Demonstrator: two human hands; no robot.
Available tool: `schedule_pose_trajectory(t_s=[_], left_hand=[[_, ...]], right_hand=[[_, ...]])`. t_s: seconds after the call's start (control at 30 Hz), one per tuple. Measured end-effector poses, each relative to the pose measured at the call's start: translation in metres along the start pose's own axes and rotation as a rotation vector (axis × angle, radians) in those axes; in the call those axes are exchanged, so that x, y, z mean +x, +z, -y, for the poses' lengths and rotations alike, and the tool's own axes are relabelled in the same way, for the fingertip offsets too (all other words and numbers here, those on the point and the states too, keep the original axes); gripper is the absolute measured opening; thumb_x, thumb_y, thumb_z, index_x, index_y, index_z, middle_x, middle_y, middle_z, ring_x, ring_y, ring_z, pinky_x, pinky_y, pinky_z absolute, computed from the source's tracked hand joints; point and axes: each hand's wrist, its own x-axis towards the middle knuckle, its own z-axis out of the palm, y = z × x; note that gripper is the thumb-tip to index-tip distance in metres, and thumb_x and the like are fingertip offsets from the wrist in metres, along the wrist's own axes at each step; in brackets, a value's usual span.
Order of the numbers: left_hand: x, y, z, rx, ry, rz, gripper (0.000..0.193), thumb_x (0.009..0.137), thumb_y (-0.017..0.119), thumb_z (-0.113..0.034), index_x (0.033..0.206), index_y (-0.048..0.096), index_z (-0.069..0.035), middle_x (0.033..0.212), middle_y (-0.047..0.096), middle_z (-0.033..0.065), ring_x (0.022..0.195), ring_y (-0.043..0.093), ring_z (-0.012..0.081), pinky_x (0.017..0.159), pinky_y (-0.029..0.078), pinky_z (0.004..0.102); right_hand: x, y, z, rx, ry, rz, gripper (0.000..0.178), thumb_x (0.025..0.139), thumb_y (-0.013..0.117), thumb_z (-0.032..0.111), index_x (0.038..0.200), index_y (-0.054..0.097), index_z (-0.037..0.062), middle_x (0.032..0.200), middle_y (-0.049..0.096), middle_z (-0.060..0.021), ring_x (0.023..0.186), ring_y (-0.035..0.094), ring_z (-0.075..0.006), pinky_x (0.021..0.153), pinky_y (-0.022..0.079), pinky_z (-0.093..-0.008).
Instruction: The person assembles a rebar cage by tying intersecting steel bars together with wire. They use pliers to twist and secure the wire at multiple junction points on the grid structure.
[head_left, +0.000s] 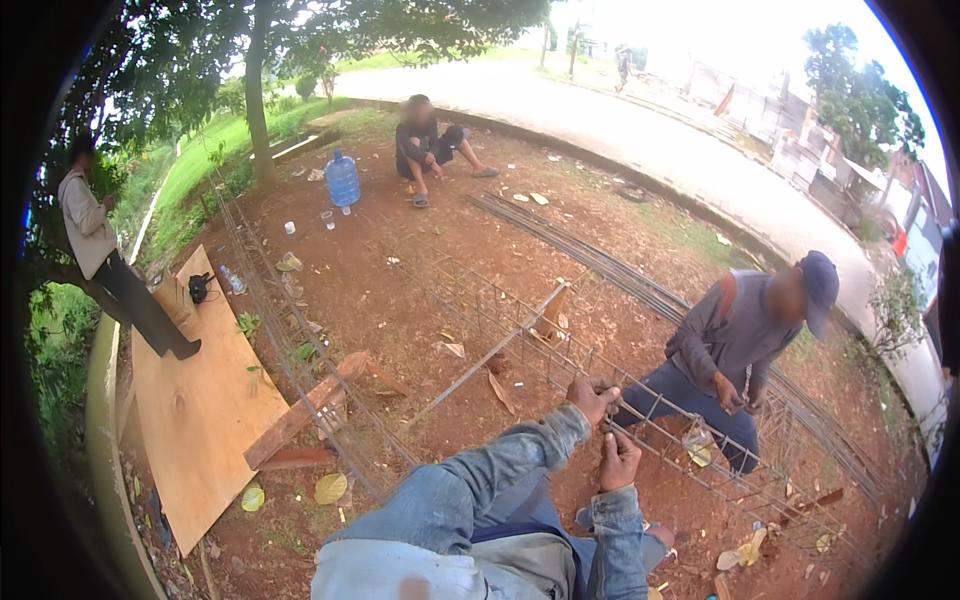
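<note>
Left hand (594, 402) curling tight round bar of steel rebar cage (700, 419), cage stretching from far middle to near right. Right hand (620, 462) working just nearer, thumb and fingers pinching, seemingly on cage's near bar; contact too small for certainty. Co-worker (735, 335) crouching at right beside cage. Blue water jug (342, 180) standing far left.

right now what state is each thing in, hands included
left hand: closed on rebar cage
right hand: fingers curled at cage, grip unclear
rebar cage: stirrups fitted along its bars
water jug: upright
plywood sheet: lying flat
loose rods: lying side by side
</note>
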Motion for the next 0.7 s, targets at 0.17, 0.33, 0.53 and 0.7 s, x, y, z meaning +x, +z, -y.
schedule_pose_trajectory(t_s=[0.17,0.33,0.53,0.7], left_hand=[[-0.017,0.003,-0.019,-0.007,0.246,0.482,0.010,0.080,0.056,-0.005,0.086,0.060,0.002,0.076,0.063,0.0055,0.066,0.058,0.0096,0.056,0.048,0.0229],[-0.059,-0.002,-0.019,-0.123,0.199,0.724,0.013,0.081,0.056,-0.007,0.091,0.060,0.001,0.081,0.063,0.0055,0.075,0.059,0.0111,0.066,0.049,0.0246],[-0.071,0.014,-0.015,-0.241,0.114,0.481,0.017,0.081,0.056,-0.005,0.096,0.059,0.001,0.085,0.063,0.0078,0.074,0.058,0.0122,0.066,0.048,0.0249],[-0.082,0.013,-0.028,-0.103,0.225,0.164,0.030,0.079,0.056,-0.003,0.109,0.051,0.003,0.092,0.059,0.0115,0.070,0.058,0.0149,0.063,0.048,0.0257]], right_hand=[[-0.016,-0.045,0.020,0.021,-0.001,0.042,0.023,0.081,0.055,0.011,0.099,0.060,-0.0030,0.063,0.049,0.0034,0.055,0.040,-0.0037,0.048,0.032,-0.0190],[-0.065,-0.080,0.036,0.437,0.150,0.269,0.024,0.082,0.055,0.011,0.099,0.056,-0.0046,0.054,0.041,0.0011,0.042,0.034,-0.0056,0.039,0.025,-0.0219],[-0.070,-0.078,0.056,-0.021,0.047,0.160,0.023,0.079,0.056,0.009,0.099,0.060,-0.0019,0.075,0.062,-0.0086,0.064,0.054,-0.0098,0.058,0.042,-0.0231],[-0.072,-0.070,0.085,-0.277,-0.148,0.104,0.022,0.076,0.056,0.006,0.096,0.061,0.0028,0.077,0.061,-0.0185,0.065,0.063,-0.0238,0.060,0.048,-0.0318]])
